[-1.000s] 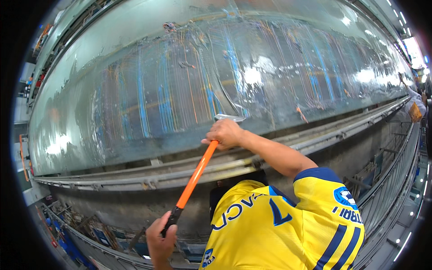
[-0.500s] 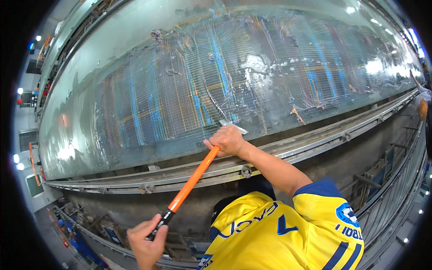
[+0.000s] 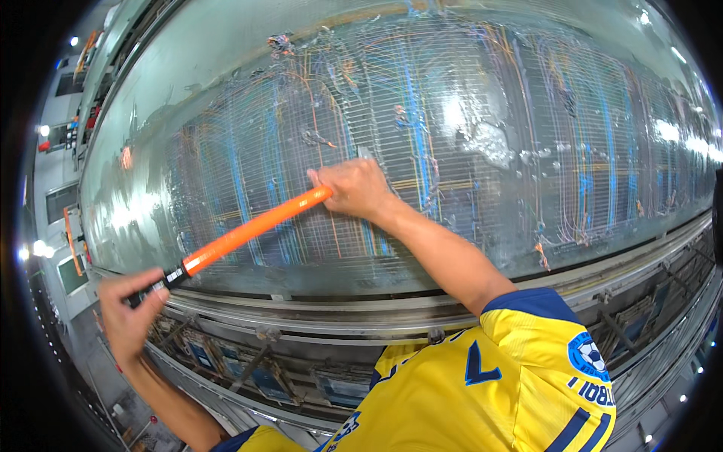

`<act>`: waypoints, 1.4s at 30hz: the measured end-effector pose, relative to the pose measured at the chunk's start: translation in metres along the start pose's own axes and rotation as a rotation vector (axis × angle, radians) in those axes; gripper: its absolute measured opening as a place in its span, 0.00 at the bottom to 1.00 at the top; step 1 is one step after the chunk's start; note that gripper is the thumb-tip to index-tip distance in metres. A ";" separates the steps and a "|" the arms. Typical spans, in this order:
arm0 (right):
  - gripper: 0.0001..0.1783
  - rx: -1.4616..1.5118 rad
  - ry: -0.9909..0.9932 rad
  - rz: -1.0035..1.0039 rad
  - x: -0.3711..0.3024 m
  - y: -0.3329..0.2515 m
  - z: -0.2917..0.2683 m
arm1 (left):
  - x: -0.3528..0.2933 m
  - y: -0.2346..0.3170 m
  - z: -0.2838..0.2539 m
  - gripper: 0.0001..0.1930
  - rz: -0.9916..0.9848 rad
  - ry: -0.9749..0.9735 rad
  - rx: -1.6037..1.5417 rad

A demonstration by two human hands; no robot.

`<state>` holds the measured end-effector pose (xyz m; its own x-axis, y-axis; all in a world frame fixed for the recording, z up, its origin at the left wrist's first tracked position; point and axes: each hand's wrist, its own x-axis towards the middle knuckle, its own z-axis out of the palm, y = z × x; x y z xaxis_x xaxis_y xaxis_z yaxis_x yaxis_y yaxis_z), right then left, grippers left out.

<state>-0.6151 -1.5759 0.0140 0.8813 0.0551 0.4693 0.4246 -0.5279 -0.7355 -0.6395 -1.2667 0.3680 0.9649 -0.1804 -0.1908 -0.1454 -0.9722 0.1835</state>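
Note:
A long orange-handled scraper [image 3: 256, 225] slants across the lower left part of a large glossy, wet-looking panel [image 3: 301, 282]. My right hand [image 3: 350, 187] is wrapped round its upper end, over the panel. Beyond those fingers only a bit of grey metal shows; the rest of the blade is hidden. At the lower end, my left hand [image 3: 129, 310] closes round the black grip [image 3: 167, 282]. Fine parallel lines and blue and orange strands run through the panel. Small crumpled clumps [image 3: 280, 45] lie on it, one of them [image 3: 542, 256] near the front edge.
A metal rail [image 3: 361, 325] with roller-like fittings runs along the panel's near edge. Below it are a walkway railing and framed pieces [image 3: 256, 380] at a lower level. Lights, a white wall and an orange bar [image 3: 73, 239] stand at the far left.
Both hands have moved left and away from me with the scraper. The handle now lies flatter, and the blade, visible before beside my right hand, is mostly hidden. My view has shifted.

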 end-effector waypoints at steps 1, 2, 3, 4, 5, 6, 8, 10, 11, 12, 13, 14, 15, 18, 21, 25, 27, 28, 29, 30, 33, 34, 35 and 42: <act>0.12 0.002 -0.035 0.020 0.014 0.006 0.007 | 0.016 -0.007 -0.003 0.16 -0.028 0.026 -0.021; 0.11 0.006 -0.068 0.027 0.033 0.011 0.014 | 0.034 -0.004 -0.010 0.15 -0.060 0.016 -0.023; 0.09 0.009 -0.104 0.042 0.050 0.017 0.023 | 0.050 -0.002 -0.014 0.14 -0.093 -0.002 -0.028; 0.07 0.010 -0.093 0.000 0.072 0.026 0.034 | 0.058 0.001 -0.013 0.14 -0.192 -0.011 -0.175; 0.06 -0.041 -0.055 -0.022 0.102 0.054 0.036 | 0.084 0.000 0.003 0.14 -0.231 -0.029 -0.342; 0.05 -0.105 -0.129 -0.043 0.144 0.082 0.035 | 0.094 0.016 0.021 0.16 -0.306 -0.022 -0.325; 0.07 -0.180 -0.281 -0.180 0.184 0.108 0.030 | 0.072 0.044 0.098 0.19 -0.258 0.062 -0.368; 0.08 -0.216 -0.429 -0.467 0.212 0.111 0.028 | 0.021 0.051 0.145 0.21 -0.152 0.208 -0.471; 0.06 -0.195 -0.370 -0.510 0.195 0.091 0.034 | -0.017 0.050 0.149 0.22 -0.193 0.223 -0.512; 0.08 -0.180 -0.321 -0.552 0.162 0.063 0.037 | -0.057 0.035 0.151 0.21 -0.288 0.228 -0.568; 0.14 -0.072 -0.221 -0.550 0.119 0.028 0.033 | -0.094 0.013 0.153 0.20 -0.375 0.236 -0.638; 0.20 -0.064 -0.236 -0.514 0.079 0.011 0.029 | -0.121 0.008 0.146 0.19 -0.367 0.184 -0.627; 0.16 -0.092 -0.315 -0.444 0.038 -0.017 0.014 | -0.154 0.007 0.136 0.18 -0.380 0.133 -0.609; 0.23 -0.061 -0.278 -0.312 -0.075 -0.075 -0.031 | -0.229 0.016 0.121 0.15 -0.231 0.069 -0.578; 0.26 -0.086 -0.251 -0.196 -0.152 -0.100 -0.072 | -0.264 0.051 0.109 0.13 -0.067 0.021 -0.563; 0.27 -0.097 -0.212 -0.177 -0.187 -0.098 -0.085 | -0.277 0.094 0.102 0.13 0.038 0.033 -0.564; 0.27 -0.057 -0.152 -0.180 -0.184 -0.092 -0.081 | -0.270 0.107 0.095 0.14 0.062 0.000 -0.514; 0.27 -0.047 -0.101 -0.177 -0.179 -0.087 -0.080 | -0.264 0.118 0.088 0.13 0.013 -0.056 -0.496; 0.27 -0.038 -0.050 -0.168 -0.175 -0.082 -0.078 | -0.252 0.127 0.081 0.13 0.061 -0.047 -0.479; 0.26 -0.016 -0.008 -0.172 -0.170 -0.082 -0.075 | -0.242 0.135 0.074 0.13 0.092 -0.027 -0.470; 0.26 -0.064 0.088 -0.161 -0.149 -0.067 -0.063 | -0.212 0.132 0.069 0.14 0.073 -0.003 -0.393; 0.26 -0.083 0.094 -0.170 -0.139 -0.062 -0.061 | -0.200 0.126 0.067 0.15 0.050 0.004 -0.358; 0.26 -0.084 0.112 -0.158 -0.129 -0.058 -0.057 | -0.188 0.122 0.062 0.14 0.043 0.032 -0.287; 0.24 -0.005 0.132 -0.050 -0.034 -0.026 -0.018 | -0.074 0.068 0.006 0.13 0.191 0.080 0.000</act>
<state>-0.6600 -1.5790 0.0256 0.8242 -0.0306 0.5655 0.4656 -0.5319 -0.7073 -0.7218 -1.3205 0.3890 0.9339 -0.3494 -0.0754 -0.3278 -0.9213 0.2093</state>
